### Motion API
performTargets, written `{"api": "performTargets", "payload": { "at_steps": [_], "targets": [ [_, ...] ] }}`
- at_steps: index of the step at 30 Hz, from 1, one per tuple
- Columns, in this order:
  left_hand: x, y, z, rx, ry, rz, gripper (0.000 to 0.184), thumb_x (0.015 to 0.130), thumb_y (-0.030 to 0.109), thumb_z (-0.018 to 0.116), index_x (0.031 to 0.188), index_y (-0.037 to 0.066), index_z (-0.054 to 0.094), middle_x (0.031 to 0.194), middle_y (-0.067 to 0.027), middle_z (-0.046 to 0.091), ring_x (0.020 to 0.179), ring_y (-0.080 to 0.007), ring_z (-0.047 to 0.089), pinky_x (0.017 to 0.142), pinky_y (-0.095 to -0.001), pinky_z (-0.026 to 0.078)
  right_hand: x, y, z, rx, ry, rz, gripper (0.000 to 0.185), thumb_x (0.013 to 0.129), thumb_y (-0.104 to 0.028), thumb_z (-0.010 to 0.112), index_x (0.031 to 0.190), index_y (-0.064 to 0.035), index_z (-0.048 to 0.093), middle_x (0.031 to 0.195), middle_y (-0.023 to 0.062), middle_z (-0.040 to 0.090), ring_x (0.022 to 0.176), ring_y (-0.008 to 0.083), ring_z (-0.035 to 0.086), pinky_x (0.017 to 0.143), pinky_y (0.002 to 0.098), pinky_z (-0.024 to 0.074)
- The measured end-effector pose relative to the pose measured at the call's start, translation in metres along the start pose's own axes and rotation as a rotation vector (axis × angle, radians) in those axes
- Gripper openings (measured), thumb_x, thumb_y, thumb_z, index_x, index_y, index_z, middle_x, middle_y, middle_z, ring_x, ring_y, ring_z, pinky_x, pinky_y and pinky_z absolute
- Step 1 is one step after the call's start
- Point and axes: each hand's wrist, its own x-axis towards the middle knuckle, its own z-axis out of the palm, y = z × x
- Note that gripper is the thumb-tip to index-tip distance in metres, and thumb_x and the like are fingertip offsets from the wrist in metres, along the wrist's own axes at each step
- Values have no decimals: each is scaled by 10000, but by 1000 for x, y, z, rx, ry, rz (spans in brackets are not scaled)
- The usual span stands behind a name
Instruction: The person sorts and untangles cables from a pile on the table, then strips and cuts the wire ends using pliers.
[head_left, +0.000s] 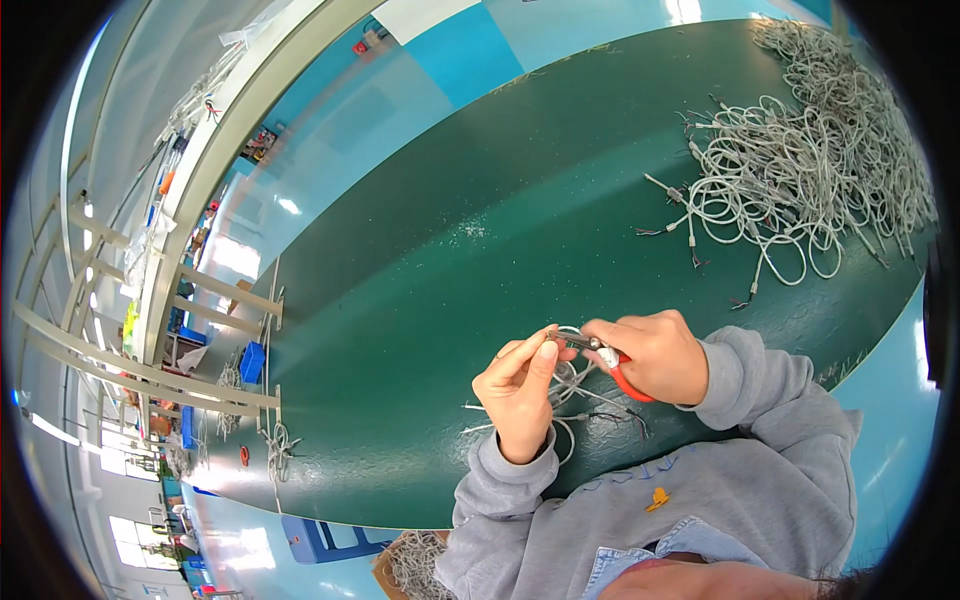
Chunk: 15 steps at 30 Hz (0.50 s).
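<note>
My left hand point(518, 390) pinches the end of a cable between thumb and forefinger; the tip itself is too small to make out. In my right hand point(655, 355) is a pair of red-handled pliers point(632, 384), fingers wrapped round the grips. Their dark metal jaws reach to the left fingertips, at the pinched end. Below and between both hands, loops of grey-white cable point(570, 385) lie on the green tabletop point(400, 400). Dark and reddish thin wires point(628, 420) stick out from one cable end near my right wrist.
A large tangled heap of grey-white cables point(820, 170) covers the table's far right. Small pale scraps point(468, 230) are scattered mid-table. At the left end are a bundle of cable point(280, 450) and a metal frame point(150, 375). A box of cables point(415, 565) and blue stool point(320, 540) stand below.
</note>
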Motion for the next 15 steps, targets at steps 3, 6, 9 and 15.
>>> {"api": "performTargets", "payload": {
  "at_steps": [3, 6, 9, 15],
  "targets": [
    [0, 1, 4, 38, 27, 17, 168, 804, -15, 606, 955, -82, 636, 793, -149, 631, 665, -219, 623, 637, -299, 522, -3, 1, 2, -422, 141, -81, 242, 705, -66, 632, 944, -53, 597, 572, 78, 539, 481, 222, 558, 420, 319, 435],
    [-1, 3, 6, 31, 55, 8, 171, 801, -24, 598, 954, -90, 633, 789, -156, 628, 661, -223, 621, 633, -304, 533, -2, 4, 2, -370, 116, -89, 308, 657, -43, 624, 962, -36, 582, 569, 68, 517, 479, 216, 553, 420, 316, 437],
    [-1, 3, 5, 14, 60, 2, 166, 798, -34, 587, 946, -94, 634, 787, -158, 626, 658, -223, 621, 622, -305, 540, -3, 9, 5, -297, 94, -98, 341, 634, -31, 619, 972, -23, 573, 565, 62, 499, 472, 211, 546, 418, 315, 435],
    [0, 5, 6, 27, 71, -13, 159, 794, -50, 569, 930, -97, 638, 780, -155, 626, 654, -216, 621, 598, -299, 548, -1, 12, 5, -451, 160, -184, 357, 627, -30, 619, 980, -10, 572, 558, 57, 482, 454, 201, 528, 413, 316, 428]
  ]
}}
